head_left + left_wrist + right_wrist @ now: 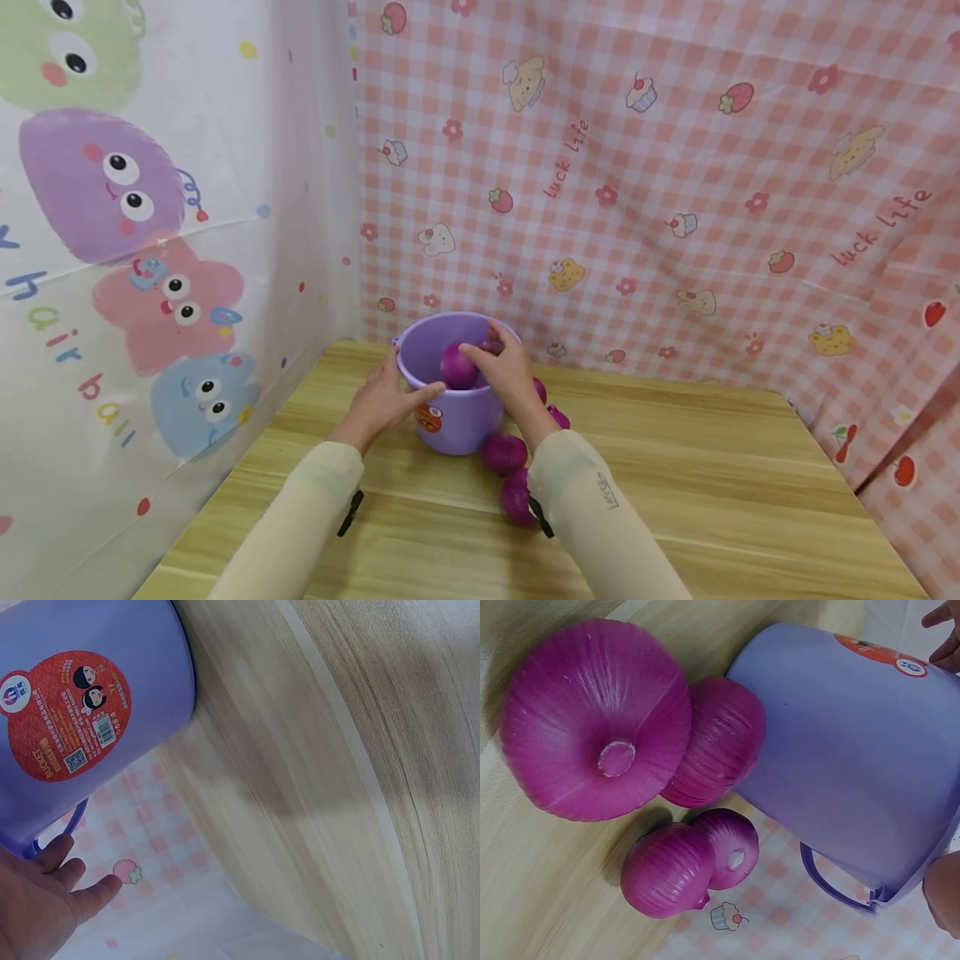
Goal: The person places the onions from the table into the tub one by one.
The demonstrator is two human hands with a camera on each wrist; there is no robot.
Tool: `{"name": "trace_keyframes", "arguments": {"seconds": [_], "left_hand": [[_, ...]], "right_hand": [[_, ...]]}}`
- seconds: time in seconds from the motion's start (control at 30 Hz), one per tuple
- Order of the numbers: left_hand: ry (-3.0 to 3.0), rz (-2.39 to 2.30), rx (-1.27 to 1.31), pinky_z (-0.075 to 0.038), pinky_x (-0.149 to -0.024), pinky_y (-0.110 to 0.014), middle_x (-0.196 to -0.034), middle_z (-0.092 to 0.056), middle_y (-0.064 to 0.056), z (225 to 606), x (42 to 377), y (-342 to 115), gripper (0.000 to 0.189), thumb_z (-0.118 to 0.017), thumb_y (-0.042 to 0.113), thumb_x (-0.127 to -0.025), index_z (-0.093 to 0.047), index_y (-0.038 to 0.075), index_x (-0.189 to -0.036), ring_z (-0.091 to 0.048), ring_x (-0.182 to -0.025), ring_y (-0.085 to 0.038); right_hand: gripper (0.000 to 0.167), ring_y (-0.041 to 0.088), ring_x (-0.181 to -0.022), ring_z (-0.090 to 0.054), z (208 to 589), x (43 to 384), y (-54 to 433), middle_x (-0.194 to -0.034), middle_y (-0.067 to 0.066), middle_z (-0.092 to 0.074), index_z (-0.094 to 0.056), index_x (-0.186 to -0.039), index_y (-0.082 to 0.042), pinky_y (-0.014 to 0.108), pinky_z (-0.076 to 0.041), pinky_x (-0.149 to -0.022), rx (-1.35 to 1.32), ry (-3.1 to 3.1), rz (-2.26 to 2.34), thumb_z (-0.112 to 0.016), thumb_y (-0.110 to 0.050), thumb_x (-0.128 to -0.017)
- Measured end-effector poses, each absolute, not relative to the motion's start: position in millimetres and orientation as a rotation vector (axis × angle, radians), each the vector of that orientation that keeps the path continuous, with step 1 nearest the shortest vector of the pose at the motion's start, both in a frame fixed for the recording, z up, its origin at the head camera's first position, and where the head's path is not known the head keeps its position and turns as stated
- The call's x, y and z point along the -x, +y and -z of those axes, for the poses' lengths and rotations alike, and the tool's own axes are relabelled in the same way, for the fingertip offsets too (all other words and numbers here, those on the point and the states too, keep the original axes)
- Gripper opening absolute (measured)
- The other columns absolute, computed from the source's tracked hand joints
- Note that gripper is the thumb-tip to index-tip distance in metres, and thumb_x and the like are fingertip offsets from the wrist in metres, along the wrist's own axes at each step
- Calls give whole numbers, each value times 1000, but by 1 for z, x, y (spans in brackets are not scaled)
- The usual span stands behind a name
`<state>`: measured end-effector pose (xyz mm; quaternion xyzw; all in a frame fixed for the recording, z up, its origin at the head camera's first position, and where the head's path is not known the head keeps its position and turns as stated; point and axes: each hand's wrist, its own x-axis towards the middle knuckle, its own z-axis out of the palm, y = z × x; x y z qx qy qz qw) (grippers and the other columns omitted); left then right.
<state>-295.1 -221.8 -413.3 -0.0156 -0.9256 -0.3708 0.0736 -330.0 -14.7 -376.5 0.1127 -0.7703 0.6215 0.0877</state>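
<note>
A purple plastic bucket (459, 421) with a red round label stands upright on the table. Inside its mouth a red onion (457, 367) shows. My right hand (508, 367) reaches over the bucket's right rim, thumb and fingers spread apart. Its thumb overlaps the onion's upper edge; whether it touches the onion I cannot tell. On the bucket's left side rests my left hand (381, 402), fingers outside near the rim and thumb stretched along the front. In the left wrist view, the left hand's fingers (94, 898) extend loosely beside the bucket's handle (75, 816).
Several more red onions lie right of the bucket, among them a near onion (517, 497) and one against the bucket (504, 454). The wood-grain table (675, 483) meets a pink checked cloth (645, 167) behind and a white printed cloth (247, 167) at left.
</note>
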Motion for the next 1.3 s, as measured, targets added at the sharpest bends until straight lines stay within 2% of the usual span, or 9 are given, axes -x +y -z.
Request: {"name": "trace_keyframes", "arguments": {"seconds": [0.3,0.53,0.77,1.03,1.3], "left_hand": [[-2791,1116,30,-29,-108,-66,-156,-29,-25,413,295,-222,115,-67,67,-82,-3,11,-160,-32,-139,-46],[-2788,1133,34,-29,-108,-67,-156,-30,-24,415,295,-221,117,-67,70,-81,-3,13,-160,-34,-138,-46],[-2794,1132,37,-29,-108,-67,-156,-30,-24,412,292,-220,126,-62,82,-73,-3,13,-160,-34,-139,-45],[-2791,1138,32,-28,-108,-68,-156,-30,-24,411,292,-220,125,-63,81,-73,-4,12,-160,-33,-139,-46],[-2789,1122,38,-29,-107,-68,-156,-29,-25,410,292,-219,126,-62,82,-73,-3,11,-160,-33,-139,-47]], "right_hand": [[67,32,-121,-57,377,328,-12,-136,21,-56,-49,-145,-4,43,-46,-103,-346,-2279,-1890,-78,-23,-87],[65,29,-123,-57,376,326,-8,-135,16,-58,-52,-143,-6,41,-45,-104,-317,-2281,-1903,-79,-25,-86],[64,29,-123,-57,374,321,-2,-138,13,-57,-53,-143,-7,41,-45,-104,-320,-2285,-1897,-78,-24,-86],[66,32,-120,-58,374,320,8,-135,18,-57,-51,-144,-4,42,-48,-101,-318,-2265,-1916,-78,-21,-86],[69,32,-123,-57,377,316,23,-137,17,-56,-49,-145,-2,40,-48,-101,-275,-2248,-1958,-79,-20,-85]]}}
